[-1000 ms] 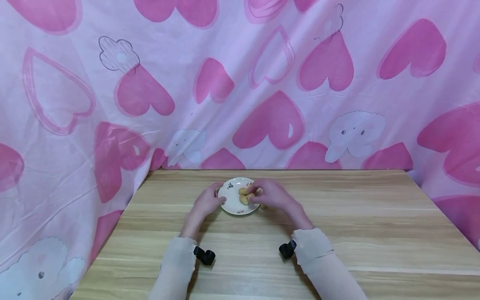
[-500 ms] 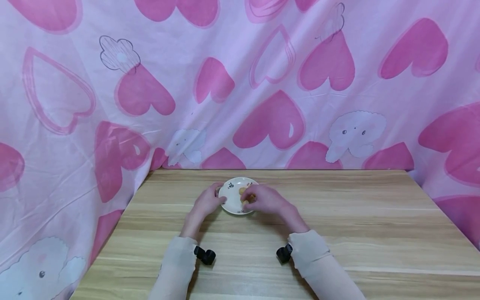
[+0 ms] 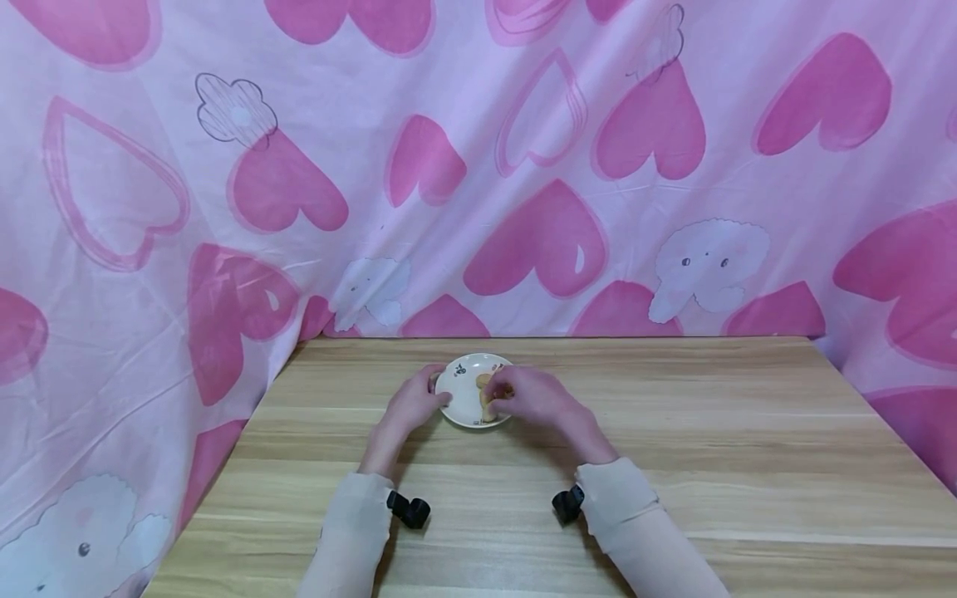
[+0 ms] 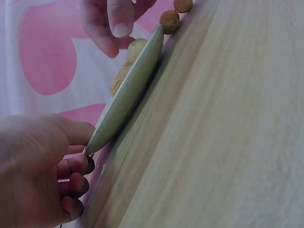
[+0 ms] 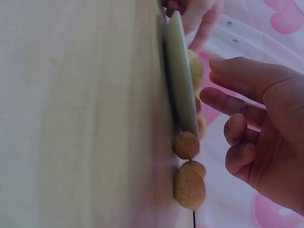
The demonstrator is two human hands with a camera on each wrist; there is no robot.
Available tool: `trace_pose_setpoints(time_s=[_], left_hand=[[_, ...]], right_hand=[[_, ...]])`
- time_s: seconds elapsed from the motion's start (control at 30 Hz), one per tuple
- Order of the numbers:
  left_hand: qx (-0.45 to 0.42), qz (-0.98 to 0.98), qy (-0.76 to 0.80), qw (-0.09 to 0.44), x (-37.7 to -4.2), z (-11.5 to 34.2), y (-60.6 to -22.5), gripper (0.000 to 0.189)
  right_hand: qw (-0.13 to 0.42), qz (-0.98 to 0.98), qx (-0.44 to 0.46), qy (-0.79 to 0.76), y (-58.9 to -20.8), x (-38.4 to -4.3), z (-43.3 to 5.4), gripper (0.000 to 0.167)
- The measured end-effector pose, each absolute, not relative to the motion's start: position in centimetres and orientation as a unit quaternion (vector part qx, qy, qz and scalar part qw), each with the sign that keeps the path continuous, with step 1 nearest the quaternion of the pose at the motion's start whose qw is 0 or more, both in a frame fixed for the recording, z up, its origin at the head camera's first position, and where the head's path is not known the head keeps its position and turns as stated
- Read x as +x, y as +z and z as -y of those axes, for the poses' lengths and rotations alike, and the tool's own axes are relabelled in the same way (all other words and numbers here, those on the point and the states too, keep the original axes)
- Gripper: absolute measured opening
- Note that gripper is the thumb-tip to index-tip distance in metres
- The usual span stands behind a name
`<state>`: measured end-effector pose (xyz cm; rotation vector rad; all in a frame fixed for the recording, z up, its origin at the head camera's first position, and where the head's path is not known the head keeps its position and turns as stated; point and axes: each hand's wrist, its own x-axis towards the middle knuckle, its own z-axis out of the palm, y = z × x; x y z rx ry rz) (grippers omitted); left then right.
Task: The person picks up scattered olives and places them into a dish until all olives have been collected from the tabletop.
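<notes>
My left hand (image 3: 414, 399) pinches the left rim of a small white plate (image 3: 459, 407) between thumb and fingers. In the left wrist view the plate (image 4: 124, 102) appears edge-on, with the thumb over its rim. Several tan peanuts in their shells (image 3: 484, 381) lie on the plate's right half, partly hidden by my right hand (image 3: 534, 397). In the right wrist view, that hand's thumb and index finger are apart, with fingertips close to a peanut (image 5: 195, 69) on the plate. No peanut shows between them there.
More peanuts lie on the table beside the plate's right edge, a round-looking one (image 5: 186, 145) and a larger one (image 5: 190, 187) behind it. The wooden table (image 3: 478, 515) ends at a pink heart-printed cloth (image 3: 534, 241). A wrist camera (image 3: 568, 504) sits on each cuff.
My right hand has moved a little left, further over the plate, and its fingertips are at the peanuts near the plate's front. The left hand and the plate have stayed put.
</notes>
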<state>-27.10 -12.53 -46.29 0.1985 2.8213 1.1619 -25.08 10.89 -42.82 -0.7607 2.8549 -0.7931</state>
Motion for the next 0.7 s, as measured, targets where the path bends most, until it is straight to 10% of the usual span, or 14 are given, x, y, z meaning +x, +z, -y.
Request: trace_pose_setpoints(time_s=[0.7], left_hand=[[0.059,-0.922,0.380,0.045,-27.0,12.3,-46.2,0.061]], right_hand=[[0.051,-0.923,-0.198,-0.326,-42.4,-26.2,-15.2,0.018]])
